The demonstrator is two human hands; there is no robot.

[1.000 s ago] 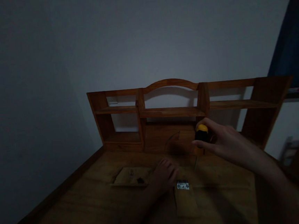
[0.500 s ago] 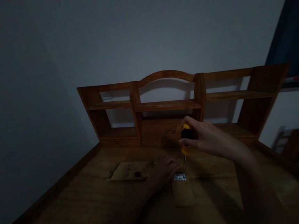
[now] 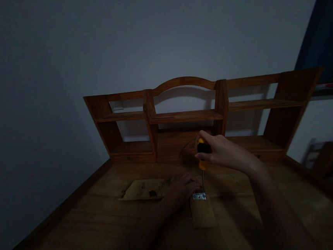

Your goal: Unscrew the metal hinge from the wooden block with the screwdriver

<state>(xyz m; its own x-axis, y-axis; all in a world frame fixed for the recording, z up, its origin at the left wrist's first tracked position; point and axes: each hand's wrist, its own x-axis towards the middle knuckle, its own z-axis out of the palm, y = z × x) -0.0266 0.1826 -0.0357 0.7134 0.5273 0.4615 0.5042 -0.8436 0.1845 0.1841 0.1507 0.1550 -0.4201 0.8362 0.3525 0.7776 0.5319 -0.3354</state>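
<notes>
A screwdriver with a yellow and black handle stands nearly upright in my right hand, whose fingers and thumb are closed round the handle. Its shaft runs down to the far side of a small silver metal hinge; the tip is too dark to make out. My left hand rests low on the wood, its bent fingers together and their tips at the hinge's far edge. The near leaf of the hinge lies on a small wooden block. A longer wooden strip with dark marks lies under and left of my left hand.
All this lies on a wooden desk top with raised side edges. A wooden shelf unit stands along its back, against a pale wall. At far right are a dark panel and a chair-like wooden piece. Light is dim.
My right hand and the screwdriver have shifted slightly left, and the screwdriver stands a bit more upright. My left hand stays at the hinge. The whole view has moved a little.
</notes>
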